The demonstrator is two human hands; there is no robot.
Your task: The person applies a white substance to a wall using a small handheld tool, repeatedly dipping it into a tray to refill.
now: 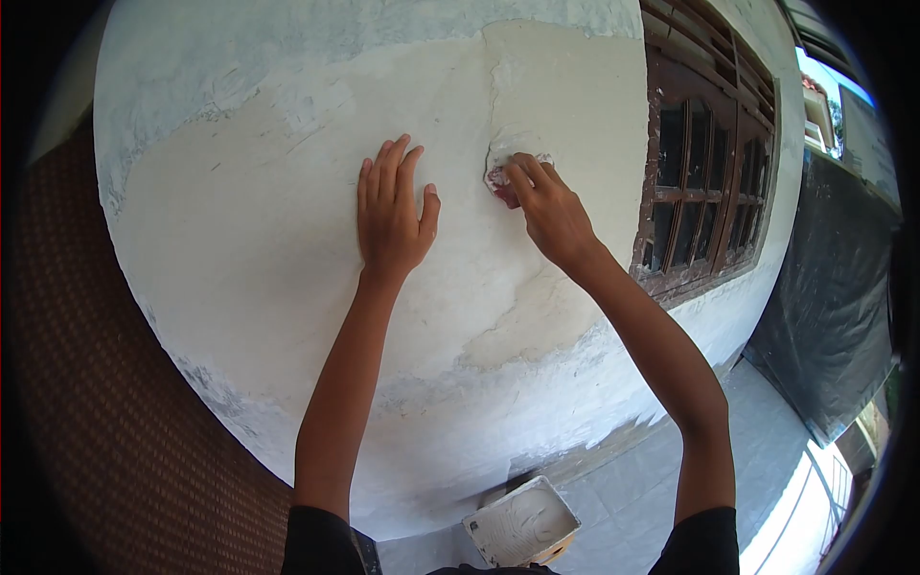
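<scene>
My left hand (391,211) lies against the pale wall (259,240), palm down, fingers stretched upward and thumb apart, holding nothing. To its right, my right hand (551,206) is closed on a small reddish piece smeared with white (503,182), pressed to the wall; its exact kind is partly hidden by my fingers. This piece sits at the ragged edge of a cream patch of filler (565,96). Another cream patch (546,316) with uneven edges shows lower down, below my right hand.
A brown wooden window (704,163) with dark panes is to the right. On the grey floor (613,489), near the wall's foot, stands a tub (522,522) of white paste. A black sheet (824,297) hangs at far right; brown woven-looking surface (115,383) at left.
</scene>
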